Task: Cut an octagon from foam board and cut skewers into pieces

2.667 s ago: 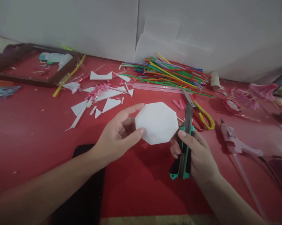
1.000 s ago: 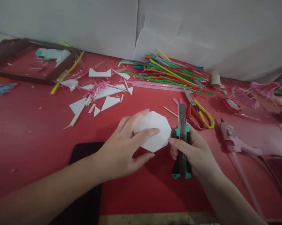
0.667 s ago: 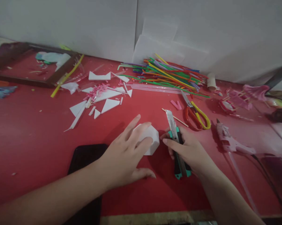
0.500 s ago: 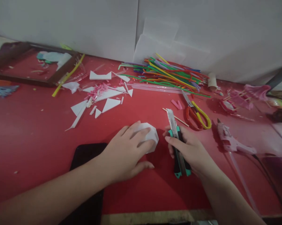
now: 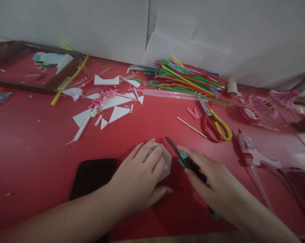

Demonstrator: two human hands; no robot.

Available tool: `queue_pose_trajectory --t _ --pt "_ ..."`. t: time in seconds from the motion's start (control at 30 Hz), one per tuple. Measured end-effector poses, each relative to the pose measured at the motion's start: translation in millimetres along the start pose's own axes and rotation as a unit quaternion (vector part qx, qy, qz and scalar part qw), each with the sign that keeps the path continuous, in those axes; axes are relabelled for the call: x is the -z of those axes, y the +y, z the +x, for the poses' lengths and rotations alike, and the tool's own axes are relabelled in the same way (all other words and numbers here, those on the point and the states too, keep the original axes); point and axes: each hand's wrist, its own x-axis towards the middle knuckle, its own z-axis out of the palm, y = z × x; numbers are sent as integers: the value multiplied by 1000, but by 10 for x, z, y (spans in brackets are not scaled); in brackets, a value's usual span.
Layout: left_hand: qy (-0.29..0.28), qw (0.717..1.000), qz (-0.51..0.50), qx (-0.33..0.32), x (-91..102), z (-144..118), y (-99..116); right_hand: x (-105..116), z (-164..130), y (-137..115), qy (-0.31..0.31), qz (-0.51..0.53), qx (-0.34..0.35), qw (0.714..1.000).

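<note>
My red worktop (image 5: 41, 152), a heap of pipe cleaners (image 5: 185, 79), white scraps (image 5: 119, 114), scissors (image 5: 209, 117), a thin stick (image 5: 191, 127), a glue gun (image 5: 251, 153), a brown frame (image 5: 63, 72)

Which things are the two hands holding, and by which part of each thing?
Right hand: the utility knife, by its handle. Left hand: the white piece, with fingers across its upper face.

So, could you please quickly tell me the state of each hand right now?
Left hand: curled over the white piece, holding it.
Right hand: closed around the black-and-green utility knife.
</note>
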Motion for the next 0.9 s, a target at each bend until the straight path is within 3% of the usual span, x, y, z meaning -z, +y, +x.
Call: queue_pose_trajectory --t 0.13,0.33,0.9 --pt "-2 1000 -19 -4 5 -21 -10 -6 -14 -60 -35 -9 30 999" --pt "12 999 -25 -24 -16 -9 -22 50 4 -37 -80 -5 20 997" --pt "-1 998 -53 -38 -32 20 -40 141 43 -17 -93 3 37 995"
